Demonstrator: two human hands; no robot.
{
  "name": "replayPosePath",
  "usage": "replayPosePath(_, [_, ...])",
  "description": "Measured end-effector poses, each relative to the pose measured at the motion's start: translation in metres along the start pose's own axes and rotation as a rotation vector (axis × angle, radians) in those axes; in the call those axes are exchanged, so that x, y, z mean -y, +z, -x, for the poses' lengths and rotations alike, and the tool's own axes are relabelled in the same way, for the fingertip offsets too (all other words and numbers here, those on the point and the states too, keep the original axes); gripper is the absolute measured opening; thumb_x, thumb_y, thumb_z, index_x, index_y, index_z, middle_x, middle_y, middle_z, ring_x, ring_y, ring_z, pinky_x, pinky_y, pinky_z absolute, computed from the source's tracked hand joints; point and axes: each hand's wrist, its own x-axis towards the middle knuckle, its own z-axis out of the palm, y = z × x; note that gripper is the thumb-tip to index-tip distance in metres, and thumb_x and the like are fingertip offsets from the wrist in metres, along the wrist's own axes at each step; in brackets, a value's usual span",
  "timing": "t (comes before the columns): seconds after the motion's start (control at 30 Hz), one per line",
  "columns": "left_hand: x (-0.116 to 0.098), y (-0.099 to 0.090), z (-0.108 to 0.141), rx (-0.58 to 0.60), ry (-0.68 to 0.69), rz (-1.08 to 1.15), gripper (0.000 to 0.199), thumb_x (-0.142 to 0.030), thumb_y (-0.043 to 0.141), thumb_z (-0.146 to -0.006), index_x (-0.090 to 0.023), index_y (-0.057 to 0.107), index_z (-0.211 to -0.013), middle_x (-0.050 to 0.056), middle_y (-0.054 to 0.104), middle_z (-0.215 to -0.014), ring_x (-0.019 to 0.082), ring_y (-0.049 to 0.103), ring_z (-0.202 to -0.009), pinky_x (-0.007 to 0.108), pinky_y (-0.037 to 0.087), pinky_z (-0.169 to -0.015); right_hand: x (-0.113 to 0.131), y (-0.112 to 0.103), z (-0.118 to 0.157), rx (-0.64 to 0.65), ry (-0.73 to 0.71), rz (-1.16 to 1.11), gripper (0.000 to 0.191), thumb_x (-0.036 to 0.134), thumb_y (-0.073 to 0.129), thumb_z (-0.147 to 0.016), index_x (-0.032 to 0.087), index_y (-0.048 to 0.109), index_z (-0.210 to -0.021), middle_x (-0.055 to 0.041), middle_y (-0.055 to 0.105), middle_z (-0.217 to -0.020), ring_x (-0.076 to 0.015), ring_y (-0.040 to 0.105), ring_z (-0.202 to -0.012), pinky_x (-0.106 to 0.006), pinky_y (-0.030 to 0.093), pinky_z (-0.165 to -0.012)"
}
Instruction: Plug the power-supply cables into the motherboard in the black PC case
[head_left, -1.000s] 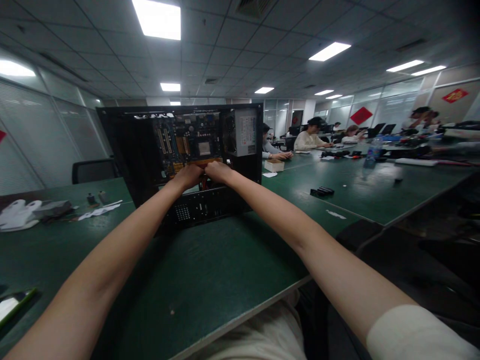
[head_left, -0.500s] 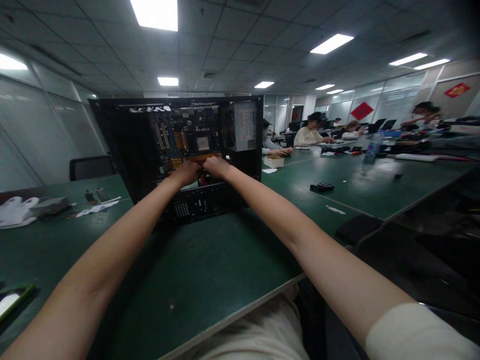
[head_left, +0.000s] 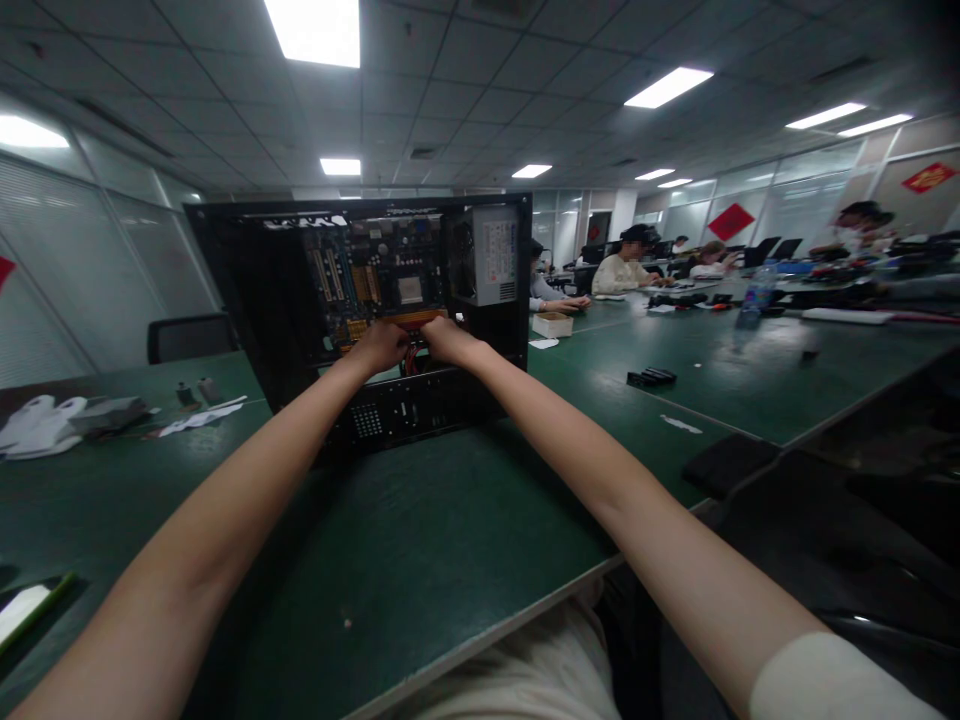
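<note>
An open black computer case [head_left: 247, 290] stands upright on the green table, its inside facing me. In it are a motherboard [head_left: 390, 262] and a grey power supply [head_left: 495, 255] at the upper right. My left hand [head_left: 381, 346] is closed, fingers curled at the left end of an orange strip [head_left: 417, 319] low on the motherboard. At the strip's right end is my right hand [head_left: 450, 340], also closed. What the fingertips grip is hidden. Red and dark cables [head_left: 410, 358] hang between the hands.
A white plastic bag [head_left: 37, 425] and a grey box [head_left: 111, 416] lie on the left. To the right are a small white box [head_left: 553, 325], black parts [head_left: 651, 377] and a bottle [head_left: 757, 290]. Co-workers sit farther back. A chair back [head_left: 193, 338] stands behind the table.
My hands have moved slightly apart, so more of the orange strip and cables shows between them. The whole view has shifted a little. The case stays in place.
</note>
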Motion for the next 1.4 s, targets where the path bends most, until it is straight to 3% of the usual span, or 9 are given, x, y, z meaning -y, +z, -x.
replayPosePath(0.17, [0.003,0.004,-0.002,0.001,-0.004,0.007,0.036,-0.019,0.054,-0.091,-0.016,0.084,-0.109,0.012,0.082,-0.108,0.026,0.076,-0.1,0.031,0.054,-0.085,-0.002,-0.002,0.005,-0.058,0.06,-0.008,0.038,0.002,0.052,-0.094,0.001,0.075,-0.125,-0.0291,0.073,-0.124,-0.0335,0.071,-0.122,-0.035,0.056,-0.102])
replayPosePath(0.5, [0.002,0.005,-0.004,0.004,-0.012,-0.027,0.033,-0.022,0.055,-0.091,-0.018,0.085,-0.105,0.01,0.083,-0.101,0.024,0.076,-0.094,0.028,0.053,-0.084,-0.002,-0.003,0.002,-0.056,0.068,0.023,0.038,0.004,0.056,-0.094,0.001,0.073,-0.127,-0.0294,0.073,-0.124,-0.0332,0.07,-0.123,-0.033,0.056,-0.102])
replayPosePath(1.0, [0.002,0.005,-0.006,0.001,-0.025,-0.006,0.035,-0.021,0.055,-0.091,-0.016,0.085,-0.107,0.012,0.082,-0.105,0.027,0.076,-0.098,0.03,0.054,-0.085,-0.002,-0.002,0.004,-0.068,0.067,-0.015,0.04,0.002,0.052,-0.095,0.001,0.071,-0.13,-0.0286,0.072,-0.126,-0.0327,0.07,-0.123,-0.033,0.056,-0.102])
replayPosePath(1.4, [-0.002,0.001,-0.004,0.019,-0.043,-0.017,0.034,-0.019,0.054,-0.091,-0.014,0.085,-0.105,0.013,0.082,-0.103,0.024,0.076,-0.095,0.027,0.052,-0.081,-0.005,0.004,-0.008,-0.071,0.074,0.001,0.038,0.007,0.065,-0.092,0.002,0.073,-0.129,-0.0295,0.072,-0.124,-0.0353,0.07,-0.124,-0.033,0.057,-0.101])
